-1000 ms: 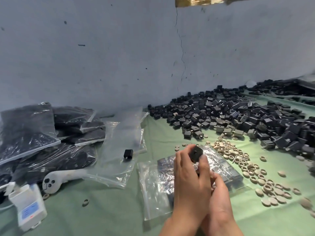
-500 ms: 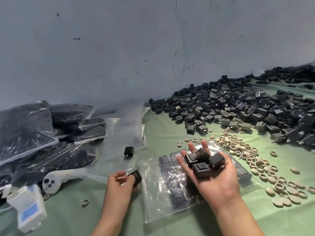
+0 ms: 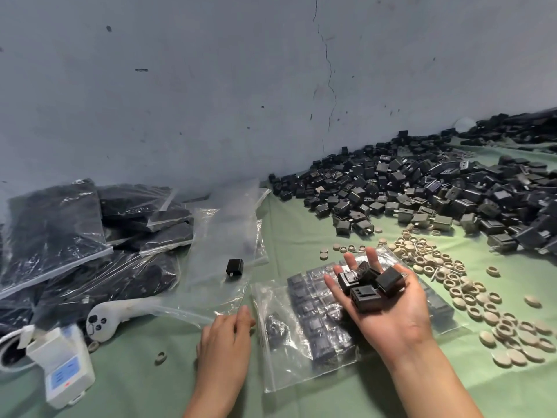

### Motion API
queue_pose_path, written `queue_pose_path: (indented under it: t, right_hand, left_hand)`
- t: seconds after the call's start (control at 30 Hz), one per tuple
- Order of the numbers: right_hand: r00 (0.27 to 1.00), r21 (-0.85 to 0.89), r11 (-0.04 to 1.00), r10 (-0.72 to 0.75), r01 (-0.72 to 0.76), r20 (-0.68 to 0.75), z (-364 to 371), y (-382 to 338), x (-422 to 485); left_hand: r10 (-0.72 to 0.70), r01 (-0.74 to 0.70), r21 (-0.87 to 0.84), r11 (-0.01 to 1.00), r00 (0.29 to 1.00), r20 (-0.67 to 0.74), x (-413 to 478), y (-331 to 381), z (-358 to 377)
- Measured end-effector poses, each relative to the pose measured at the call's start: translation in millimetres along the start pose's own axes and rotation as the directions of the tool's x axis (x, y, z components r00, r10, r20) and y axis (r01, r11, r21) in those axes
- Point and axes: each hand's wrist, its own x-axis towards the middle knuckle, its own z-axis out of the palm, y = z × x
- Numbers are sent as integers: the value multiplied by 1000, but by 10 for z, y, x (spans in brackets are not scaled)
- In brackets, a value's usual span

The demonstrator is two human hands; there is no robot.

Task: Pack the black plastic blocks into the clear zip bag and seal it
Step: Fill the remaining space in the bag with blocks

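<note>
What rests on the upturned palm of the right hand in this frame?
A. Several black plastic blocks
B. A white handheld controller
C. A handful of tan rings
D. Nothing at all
A: the right hand lies palm up with relaxed fingers, carrying a small cluster of black plastic blocks above the partly filled clear zip bag.

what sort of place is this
Probably a small hand-packing workshop: a large loose heap of black plastic blocks, filled zip bags stacked at left, and the right hand carrying more blocks above a part-filled bag.
</note>
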Motion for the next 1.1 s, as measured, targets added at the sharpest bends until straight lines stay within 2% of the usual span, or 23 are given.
queue_pose_path:
  t: [0.13, 0.2, 0.27, 0.37, 0.53, 0.77, 0.97, 1.1]
  right_hand:
    - [1000, -3, 1000, 6, -6, 2, 6, 14, -4]
    - [1000, -10, 1000, 9, -9, 2, 14, 36, -3]
    - [1000, -15, 1000, 14, -14, -4, 24, 59, -8]
    - [1000, -16, 1000, 23, -23, -12, 18, 90, -11]
    - [1000, -26, 1000, 8, -9, -17, 20, 90, -7]
    - [1000, -40, 999, 2, -3, -26, 27, 116, 10]
    - [1000, -52, 999, 6, -7, -22, 28, 110, 30]
    - [1000, -60, 998, 5, -6, -19, 20, 117, 29]
  left_hand:
    - [231, -231, 43, 972, 973, -8, -187, -75, -53]
    - [400, -399, 77, 914, 917, 2, -241, -112, -72]
    - [481, -489, 91, 868, 871, 95, -243, -115, -87]
    - [491, -535, 127, 835, 829, 267, -203, -144, -101]
    - [529, -612, 153, 776, 764, 370, -59, -107, -93]
    - [489, -625, 278, 730, 761, 427, 195, -1, 60]
    - [505, -563, 249, 788, 823, 259, 152, -28, 123]
    - [453, -550, 248, 797, 817, 357, 178, -41, 139]
